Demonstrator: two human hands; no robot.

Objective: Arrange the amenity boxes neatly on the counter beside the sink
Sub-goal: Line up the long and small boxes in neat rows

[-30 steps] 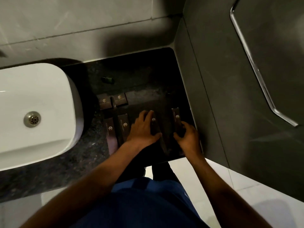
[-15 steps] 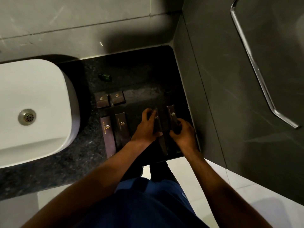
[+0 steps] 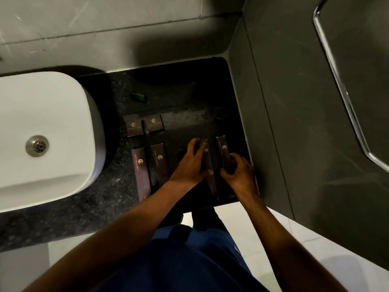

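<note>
Dark brown amenity boxes with gold logos lie on the black stone counter (image 3: pixel 189 98) right of the white sink (image 3: pixel 48 131). Two small square boxes (image 3: pixel 133 127) (image 3: pixel 154 123) sit side by side. Below them lie two long boxes (image 3: pixel 140 171) (image 3: pixel 160 165), parallel. My left hand (image 3: pixel 190 165) grips a long narrow box (image 3: pixel 207 161), fingers over its left side. My right hand (image 3: pixel 239 172) holds the lower end of another long box (image 3: pixel 223 150) near the counter's right edge.
A small green bottle (image 3: pixel 138 96) lies on the counter behind the boxes. Grey tiled walls close the back and the right side. The counter's front edge runs just below my hands, with white floor tiles (image 3: pixel 277 224) beneath.
Both hands have shifted the two right-hand long boxes slightly, bringing them closer together and more parallel. The four boxes on the left have stayed put.
</note>
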